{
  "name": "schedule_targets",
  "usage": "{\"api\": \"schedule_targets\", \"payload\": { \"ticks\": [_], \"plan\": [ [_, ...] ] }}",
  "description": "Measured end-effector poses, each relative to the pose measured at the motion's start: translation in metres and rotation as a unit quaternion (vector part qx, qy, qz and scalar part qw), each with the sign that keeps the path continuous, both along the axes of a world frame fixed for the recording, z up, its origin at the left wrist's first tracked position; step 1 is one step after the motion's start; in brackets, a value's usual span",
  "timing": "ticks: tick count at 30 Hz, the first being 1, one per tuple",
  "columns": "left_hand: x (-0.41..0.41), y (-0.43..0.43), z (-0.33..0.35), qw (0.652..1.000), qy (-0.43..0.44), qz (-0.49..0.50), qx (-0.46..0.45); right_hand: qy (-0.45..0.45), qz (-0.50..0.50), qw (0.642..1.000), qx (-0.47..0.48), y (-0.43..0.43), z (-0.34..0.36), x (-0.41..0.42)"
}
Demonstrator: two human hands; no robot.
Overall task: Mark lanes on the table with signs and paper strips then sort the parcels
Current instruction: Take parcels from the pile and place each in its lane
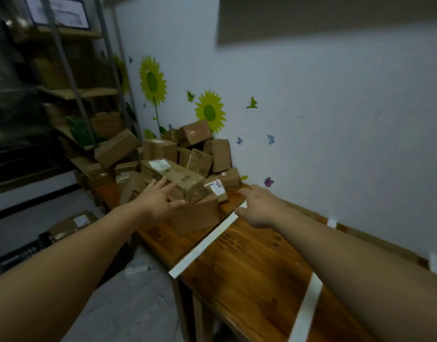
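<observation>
Long parcel [172, 175] atop the parcel heap [216, 154]: left hand [160, 201], grip spread wide, fingers flat against it. Right hand [259, 206] right of the long parcel: grip slack, holding nothing.

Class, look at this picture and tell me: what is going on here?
A person reaches over a wooden table toward a heap of cardboard parcels at its far end. The left hand touches a long parcel with spread fingers; the right hand hovers open near one paper strip. A second strip lies nearer. The parcels are not yet sorted.
</observation>
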State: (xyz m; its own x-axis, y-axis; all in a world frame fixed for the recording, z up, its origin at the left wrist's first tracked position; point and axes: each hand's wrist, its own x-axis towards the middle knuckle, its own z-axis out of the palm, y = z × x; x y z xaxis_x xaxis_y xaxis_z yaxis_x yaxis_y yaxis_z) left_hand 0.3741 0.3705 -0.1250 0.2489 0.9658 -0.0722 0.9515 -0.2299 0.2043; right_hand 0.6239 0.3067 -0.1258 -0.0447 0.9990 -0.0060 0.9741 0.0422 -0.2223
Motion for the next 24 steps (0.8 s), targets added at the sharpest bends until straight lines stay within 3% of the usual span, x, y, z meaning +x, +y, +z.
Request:
{"api": "schedule_targets", "payload": {
  "ticks": [7,14,24],
  "plan": [
    [-0.044,0.114,0.001,0.997,-0.048,0.064,0.001,0.07,0.036,0.997,0.008,0.127,-0.006,-0.033],
    [-0.085,0.211,-0.006,0.993,-0.029,0.107,-0.029,0.102,0.032,0.994,-0.034,0.216,-0.028,-0.068],
    [-0.113,0.372,-0.054,0.997,-0.056,0.02,-0.055,0.099,-0.144,0.981,-0.086,0.304,-0.082,-0.121]
  ]
}}
